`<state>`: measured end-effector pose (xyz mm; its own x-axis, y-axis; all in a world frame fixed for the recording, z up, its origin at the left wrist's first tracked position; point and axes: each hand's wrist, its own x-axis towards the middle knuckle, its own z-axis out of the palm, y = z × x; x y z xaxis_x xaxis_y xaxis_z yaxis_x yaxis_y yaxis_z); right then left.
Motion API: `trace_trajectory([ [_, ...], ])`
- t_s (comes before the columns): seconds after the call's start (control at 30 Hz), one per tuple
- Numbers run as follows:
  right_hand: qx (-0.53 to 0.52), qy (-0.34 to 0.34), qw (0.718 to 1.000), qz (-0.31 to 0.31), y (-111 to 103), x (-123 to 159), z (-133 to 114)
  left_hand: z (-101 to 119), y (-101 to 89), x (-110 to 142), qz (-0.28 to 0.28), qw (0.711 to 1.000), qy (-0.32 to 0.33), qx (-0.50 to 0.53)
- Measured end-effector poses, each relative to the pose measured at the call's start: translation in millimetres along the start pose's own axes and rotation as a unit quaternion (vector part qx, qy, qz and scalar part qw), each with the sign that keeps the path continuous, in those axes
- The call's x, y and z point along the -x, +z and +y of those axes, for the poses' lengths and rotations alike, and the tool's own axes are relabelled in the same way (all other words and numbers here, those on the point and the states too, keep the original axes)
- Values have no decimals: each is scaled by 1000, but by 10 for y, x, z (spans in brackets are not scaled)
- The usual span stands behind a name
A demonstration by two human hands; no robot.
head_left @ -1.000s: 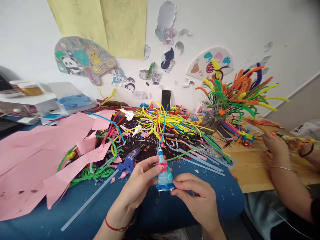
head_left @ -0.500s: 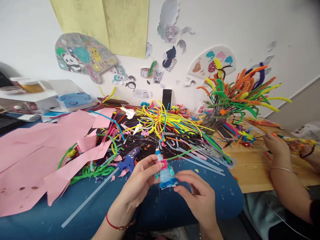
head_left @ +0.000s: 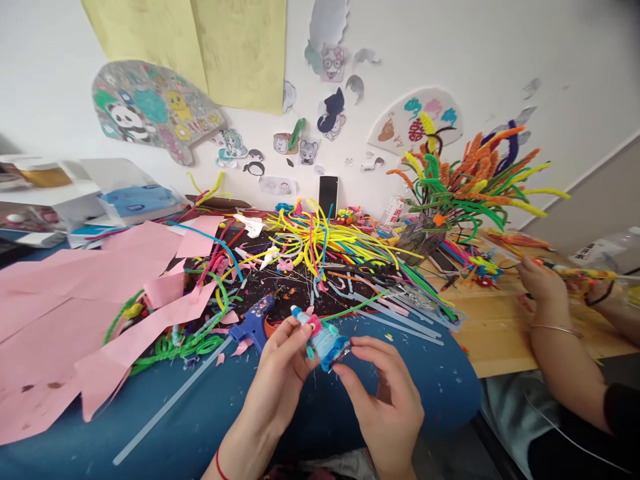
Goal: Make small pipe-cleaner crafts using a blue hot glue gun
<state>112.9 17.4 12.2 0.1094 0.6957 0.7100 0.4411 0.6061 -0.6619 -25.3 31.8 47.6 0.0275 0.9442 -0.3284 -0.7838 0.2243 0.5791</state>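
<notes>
Between my hands is a small pipe-cleaner figure [head_left: 325, 339], light blue with a darker blue lower rim and a pink patch near its narrow top. My left hand [head_left: 280, 367] pinches it around the upper part, thumb near the pink. With thumb and fingertips, my right hand [head_left: 383, 390] grips the edge of its wide base. The figure lies tilted, its narrow end to the upper left. Just left of my left hand a blue glue gun [head_left: 254, 321] rests on the table, a long glue stick [head_left: 173, 400] reaching out behind it.
Pink paper sheets [head_left: 90, 287] cover the left side. Yellow pipe cleaners [head_left: 345, 240] lie heaped beyond my hands, with clear glue sticks [head_left: 400, 313] to their right. A vase of pipe-cleaner stems [head_left: 425, 237] stands back right. At the wooden table, another person's hand [head_left: 543, 280] holds a colourful stem.
The figure has tipped from nearly upright to leaning left, its base turned towards my right hand. Both hands still hold it. The whole view has shifted slightly.
</notes>
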Motion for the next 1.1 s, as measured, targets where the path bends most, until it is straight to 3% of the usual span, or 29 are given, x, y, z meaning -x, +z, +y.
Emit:
trace_trajectory([
  [0.53, 3, 56, 998, -26, -50, -11, -59, -19, 20, 83, -23, 993, 67, -94],
  [1.1, 54, 51, 996, -42, -61, -17, -178, 12, 19, 25, -6, 996, 56, -68],
])
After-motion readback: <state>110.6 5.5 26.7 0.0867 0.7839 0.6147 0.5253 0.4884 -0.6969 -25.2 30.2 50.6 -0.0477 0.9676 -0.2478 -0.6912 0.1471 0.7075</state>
